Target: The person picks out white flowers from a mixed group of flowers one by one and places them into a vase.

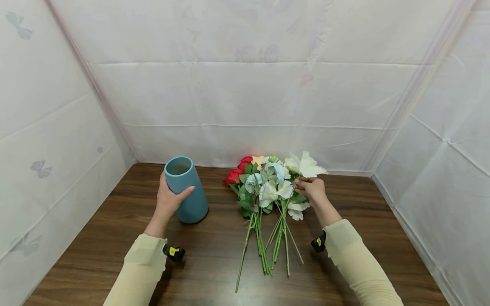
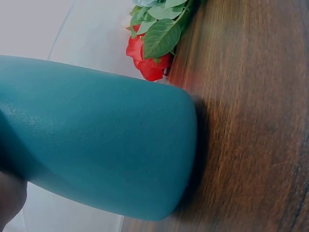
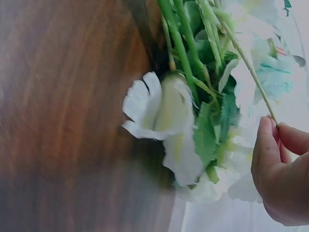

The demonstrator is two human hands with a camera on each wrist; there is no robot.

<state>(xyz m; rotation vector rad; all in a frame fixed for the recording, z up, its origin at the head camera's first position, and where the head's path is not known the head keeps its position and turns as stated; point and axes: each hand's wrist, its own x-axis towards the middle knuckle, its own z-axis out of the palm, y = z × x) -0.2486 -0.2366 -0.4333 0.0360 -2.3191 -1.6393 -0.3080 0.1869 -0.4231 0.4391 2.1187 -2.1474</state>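
A blue vase (image 1: 193, 199) stands upright on the table at centre left, its round mouth facing up. My left hand (image 1: 170, 199) grips its upper side, with the thumb across the front; in the left wrist view the vase (image 2: 101, 140) fills much of the picture. Right of it lies a bunch of artificial flowers (image 1: 268, 191), red, pale blue and white, with green stems (image 1: 283, 238) pointing towards me. My right hand (image 1: 311, 190) is at the right side of the blooms. In the right wrist view its thumb and fingers pinch a thin flower stem (image 3: 253, 75).
The brown wooden table (image 1: 222, 272) carries the vase and flowers. Pale cloth walls (image 1: 245, 93) enclose it at the back and both sides. A white bloom (image 1: 297, 210) lies low on the right of the bunch, below my right hand.
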